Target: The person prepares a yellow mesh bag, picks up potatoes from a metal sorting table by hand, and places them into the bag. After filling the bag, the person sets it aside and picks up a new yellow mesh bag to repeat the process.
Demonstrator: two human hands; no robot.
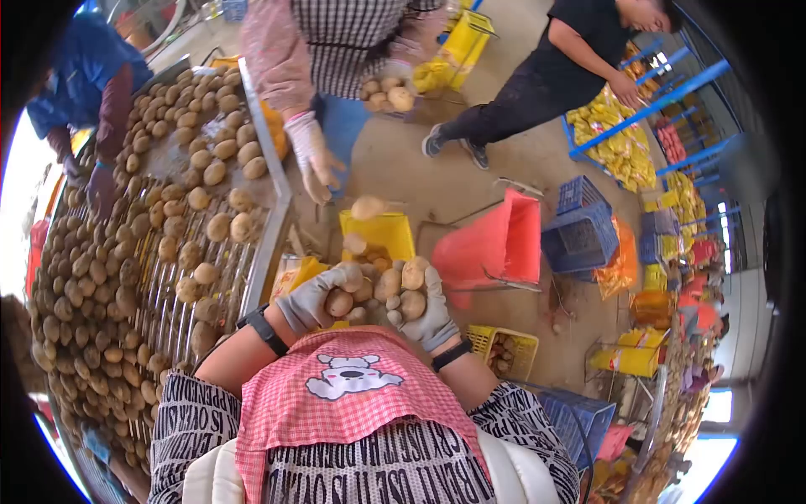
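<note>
Both of my hands wear grey gloves and are close together in front of the pink checked apron [353, 382]. My left hand [323, 298] is curled round potatoes [339, 302] on its side. My right hand [428, 311] holds more potatoes [412, 304], its fingers bent round them. Several potatoes are bunched between the two hands. Just beyond them stands a yellow basket [403, 231] with potatoes in it. One potato [368, 207] appears blurred above that basket, near a co-worker's gloved hand [312, 160].
On the left, a roller conveyor [168, 294] with a metal edge carries many potatoes. Two co-workers stand beyond and beside it. A red container [495, 244], blue crates [579, 231] and a yellow crate [504, 351] stand on the right. Another person [546, 76] walks behind.
</note>
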